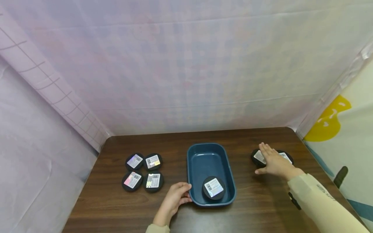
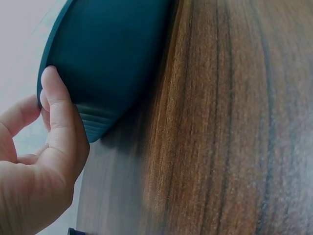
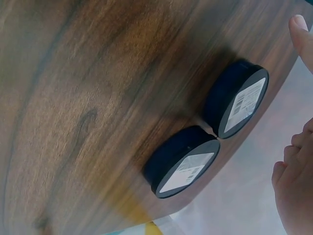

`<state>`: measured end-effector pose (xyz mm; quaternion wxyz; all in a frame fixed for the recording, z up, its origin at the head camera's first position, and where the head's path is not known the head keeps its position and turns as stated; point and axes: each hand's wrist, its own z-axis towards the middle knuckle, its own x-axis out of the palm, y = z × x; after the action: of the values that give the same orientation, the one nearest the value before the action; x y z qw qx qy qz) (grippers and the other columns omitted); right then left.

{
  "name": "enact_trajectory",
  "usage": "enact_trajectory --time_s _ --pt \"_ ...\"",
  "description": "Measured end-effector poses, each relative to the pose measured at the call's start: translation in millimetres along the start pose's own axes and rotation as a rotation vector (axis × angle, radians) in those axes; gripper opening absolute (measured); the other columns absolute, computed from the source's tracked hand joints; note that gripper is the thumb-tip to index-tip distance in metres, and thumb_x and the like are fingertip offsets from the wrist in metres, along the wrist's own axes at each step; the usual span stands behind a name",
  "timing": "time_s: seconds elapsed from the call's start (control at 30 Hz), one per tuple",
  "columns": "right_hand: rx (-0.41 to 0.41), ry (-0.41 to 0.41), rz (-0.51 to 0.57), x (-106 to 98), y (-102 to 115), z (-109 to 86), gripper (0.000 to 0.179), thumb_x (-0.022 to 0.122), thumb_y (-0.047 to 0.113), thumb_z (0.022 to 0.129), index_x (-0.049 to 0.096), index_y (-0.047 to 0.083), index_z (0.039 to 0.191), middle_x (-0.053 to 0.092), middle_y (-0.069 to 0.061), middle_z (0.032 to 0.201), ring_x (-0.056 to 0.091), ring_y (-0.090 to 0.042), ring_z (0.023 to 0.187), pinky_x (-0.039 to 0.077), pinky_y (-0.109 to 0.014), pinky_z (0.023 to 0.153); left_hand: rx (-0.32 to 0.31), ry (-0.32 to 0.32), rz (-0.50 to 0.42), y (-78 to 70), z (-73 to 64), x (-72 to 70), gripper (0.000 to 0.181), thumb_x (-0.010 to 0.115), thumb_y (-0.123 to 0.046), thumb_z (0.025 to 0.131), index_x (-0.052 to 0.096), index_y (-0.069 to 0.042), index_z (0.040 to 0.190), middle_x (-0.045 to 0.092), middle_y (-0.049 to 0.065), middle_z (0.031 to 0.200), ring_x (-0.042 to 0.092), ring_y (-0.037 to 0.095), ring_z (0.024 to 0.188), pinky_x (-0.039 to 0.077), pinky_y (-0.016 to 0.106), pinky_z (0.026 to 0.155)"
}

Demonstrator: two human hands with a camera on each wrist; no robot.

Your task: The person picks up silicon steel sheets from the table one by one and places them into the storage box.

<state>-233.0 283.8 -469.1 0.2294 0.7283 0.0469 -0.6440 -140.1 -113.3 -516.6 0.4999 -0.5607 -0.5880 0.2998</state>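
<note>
My left hand [image 1: 174, 200] pinches the near left rim of a dark blue rectangular tray [image 1: 204, 166], thumb and fingers on either side of the edge. Inside the tray, toward its near end, lies a flat round black container [image 1: 214, 188] with a white barcode label facing up. To the right of the tray, my right hand [image 1: 275, 161] is held palm down above two more such containers, its fingers straight. In the right wrist view those two, a nearer-left container [image 3: 186, 166] and another container [image 3: 239, 105], sit side by side, apart from the hand.
Several matching black containers [image 1: 152, 181] stand in a close group on the left of the brown wooden table [image 1: 116, 207]. A pale curtain-like sheet [image 1: 186, 81] hangs behind the table, with further sheets at both sides.
</note>
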Motion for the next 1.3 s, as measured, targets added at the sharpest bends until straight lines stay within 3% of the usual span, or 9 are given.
enact_trajectory --time_s 0.4,0.83,1.3 --pt "-0.003 0.001 -0.024 1.4 -8.6 4.6 0.108 0.076 0.044 0.069 0.019 -0.018 0.137 0.016 -0.039 0.143 0.016 -0.051 0.131 0.015 -0.061 0.106 -0.004 -0.004 -0.006 -1.8 -2.0 1.8 0.024 0.055 -0.014 0.090 0.052 0.007 0.102 0.052 0.003 0.071 0.053 0.010 0.062 0.053 0.023 0.057" --pt "0.012 0.062 -0.018 6.2 -17.8 13.8 0.106 0.077 0.042 0.069 0.021 -0.021 0.134 0.019 -0.041 0.140 0.018 -0.054 0.129 0.017 -0.063 0.105 -0.008 -0.005 -0.014 -1.3 -1.2 1.5 0.022 0.055 -0.014 0.090 0.053 0.005 0.100 0.052 0.002 0.070 0.052 0.010 0.062 0.053 0.023 0.056" --pt "0.008 0.114 -0.089 10.8 -21.5 28.1 0.102 0.081 0.028 0.060 0.027 -0.020 0.133 0.026 -0.039 0.138 0.023 -0.053 0.128 0.021 -0.063 0.104 -0.009 -0.004 -0.014 -1.2 -0.2 1.8 0.019 0.054 -0.013 0.091 0.053 0.005 0.098 0.052 0.002 0.069 0.053 0.010 0.061 0.053 0.023 0.056"
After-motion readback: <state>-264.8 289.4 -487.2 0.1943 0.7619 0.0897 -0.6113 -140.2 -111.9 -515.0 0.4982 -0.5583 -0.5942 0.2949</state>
